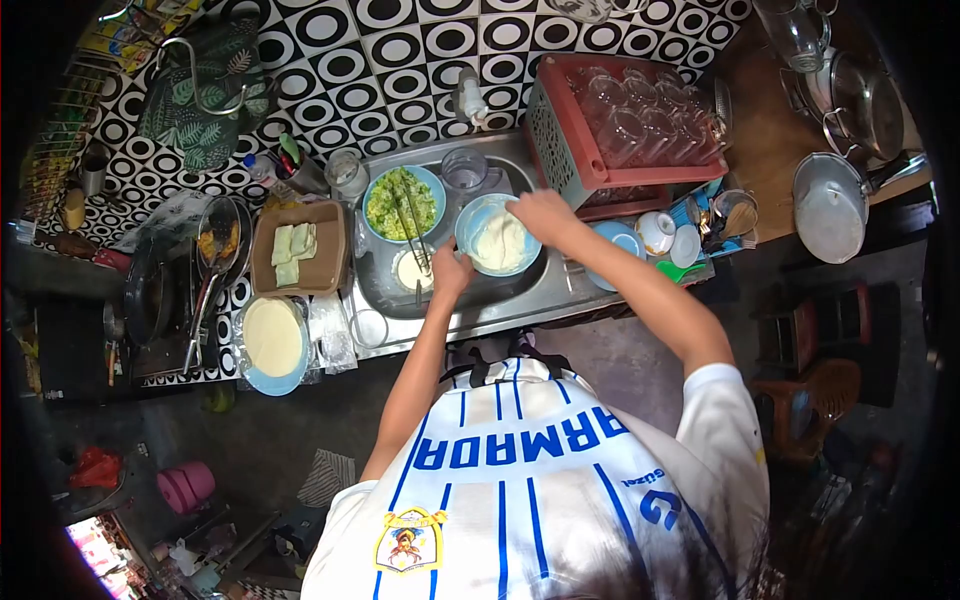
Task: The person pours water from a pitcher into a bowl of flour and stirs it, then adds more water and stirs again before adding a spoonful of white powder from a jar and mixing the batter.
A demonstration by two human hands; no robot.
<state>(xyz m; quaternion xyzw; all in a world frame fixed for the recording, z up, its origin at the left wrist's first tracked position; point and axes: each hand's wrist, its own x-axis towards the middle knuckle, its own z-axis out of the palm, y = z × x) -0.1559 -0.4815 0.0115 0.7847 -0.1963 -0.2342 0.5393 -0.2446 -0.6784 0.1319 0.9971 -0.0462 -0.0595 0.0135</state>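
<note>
A blue bowl (464, 236) with pale, creamy contents stands over the sink, between my two hands. My left hand (452, 272) is closed on the bowl's left rim. At the upper right rim is my right hand (543, 216), its fingers closed; whatever they hold is too small to make out. Left of this bowl, a light blue bowl (403, 205) holds chopped green and yellow food, with metal tongs (412, 215) lying across it. The lower end of the tongs reaches a small dish (414, 268) of white contents beside my left hand.
A brown tray (334, 258) with folded pale pieces and a blue plate (275, 382) of flat round sheets lie left. A pan (222, 235) stands further left. Right of the sink are a red crate (580, 120) with glasses, small bowls (656, 232) and a pot (830, 208).
</note>
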